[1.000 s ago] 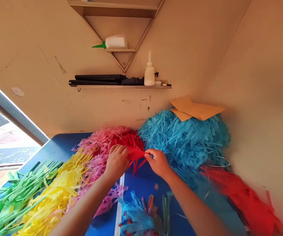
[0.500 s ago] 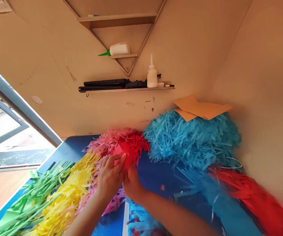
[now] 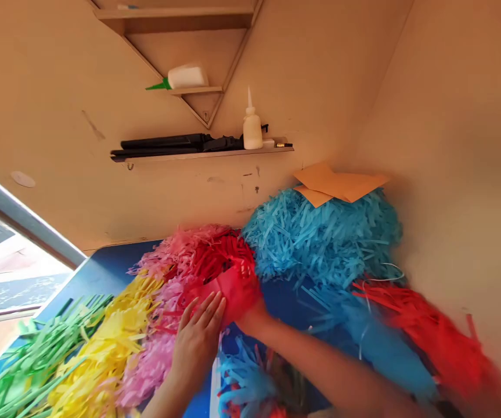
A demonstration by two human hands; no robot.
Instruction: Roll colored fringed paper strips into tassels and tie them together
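In the head view, a piece of red tissue paper (image 3: 224,293) is held up over the middle of the table. My left hand (image 3: 200,331) lies against its left side with the fingers stretched out. My right hand (image 3: 250,318) grips the paper at its lower right, and the fingers are hidden behind the red sheet. Behind it lies a heap of red fringed paper (image 3: 213,252) beside pink fringed paper (image 3: 174,249). Below my hands is a bunch of blue fringed paper (image 3: 245,377) with red strips in it.
Yellow (image 3: 106,348) and green fringes (image 3: 67,325) lie on the blue table (image 3: 122,252) at left. A large blue fringe heap (image 3: 324,238) carries orange paper (image 3: 341,184). Red fringes (image 3: 433,331) lie right. Above, a wall shelf (image 3: 206,154) holds a glue bottle (image 3: 252,130).
My left fingers have gone from a pinch to stretched out flat. The red tissue paper is spread wider, and my right hand has moved to its right side. The view has turned slightly right.
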